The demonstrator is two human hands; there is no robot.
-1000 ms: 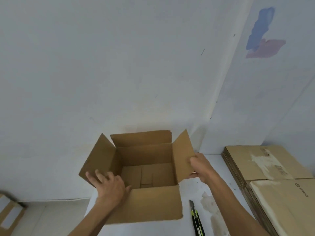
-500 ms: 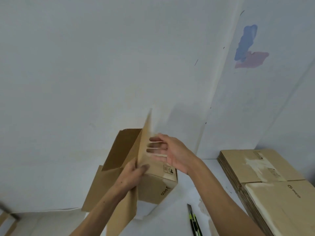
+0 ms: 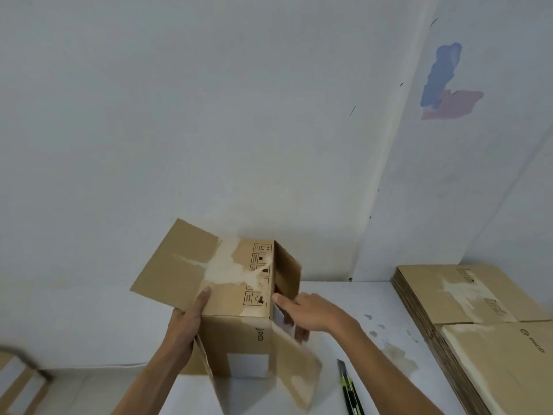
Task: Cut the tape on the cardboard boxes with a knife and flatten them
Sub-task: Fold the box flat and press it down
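A brown cardboard box (image 3: 236, 298) is tipped on its side above the white table (image 3: 359, 298), its flaps spread out and its top face showing torn paper patches and printed handling symbols. My left hand (image 3: 187, 322) grips the box's left edge, thumb on top. My right hand (image 3: 305, 313) holds the right edge, thumb on the corner and fingers curled behind the right flap. A green and black utility knife (image 3: 348, 387) lies on the table to the right of the box, untouched.
A stack of flattened cardboard boxes (image 3: 478, 319) fills the table's right side. White walls meet in a corner behind the table. Another cardboard piece (image 3: 18, 384) sits low at the far left. Stains mark the table near the knife.
The box stood upright and open a second ago; both hands have since turned it over onto its side, and its printed outer face is now up.
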